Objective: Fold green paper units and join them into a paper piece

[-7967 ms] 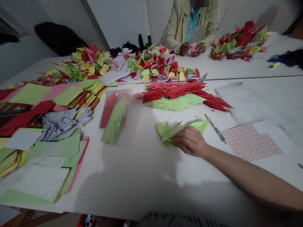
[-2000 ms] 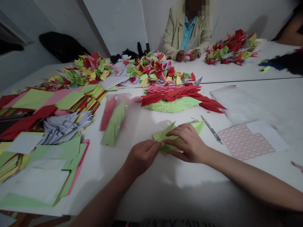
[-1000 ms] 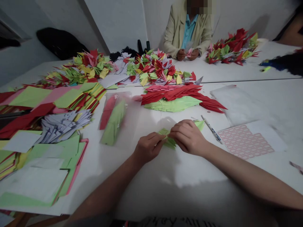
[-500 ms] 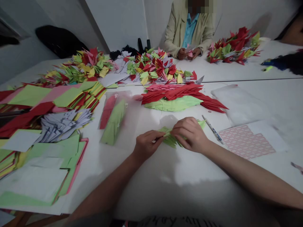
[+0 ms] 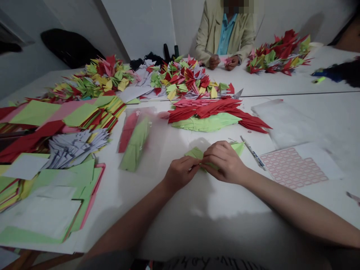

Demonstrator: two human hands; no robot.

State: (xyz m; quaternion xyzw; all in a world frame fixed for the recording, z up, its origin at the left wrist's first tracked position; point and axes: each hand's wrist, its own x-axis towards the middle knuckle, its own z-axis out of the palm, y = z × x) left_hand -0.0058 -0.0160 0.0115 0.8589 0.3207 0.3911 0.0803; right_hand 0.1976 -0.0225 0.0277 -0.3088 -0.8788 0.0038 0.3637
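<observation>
My left hand (image 5: 180,173) is closed in a pinch, its fingertips meeting those of my right hand (image 5: 225,162). Between and behind them are light green folded papers (image 5: 194,153), whose ends stick out left of the fingers and past my right hand. My right hand is closed too, fingers curled over the green paper and hiding most of it. Just beyond lies a row of light green folded papers (image 5: 208,123), with red folded papers (image 5: 216,108) stacked behind. A pen (image 5: 252,153) rests to the right of my right hand.
Left are a clear plastic bag (image 5: 137,142) with red and green papers, white folded papers (image 5: 78,148) and green sheets (image 5: 81,174). A label sheet (image 5: 292,167) and plastic sleeve (image 5: 284,122) lie right. Colourful paper cranes (image 5: 185,77) are heaped behind; a person (image 5: 208,33) sits opposite, holding pink paper.
My left hand has shifted slightly right, and the fingertips of both hands have come together. The green papers look less fanned out. The person opposite has moved their hands apart.
</observation>
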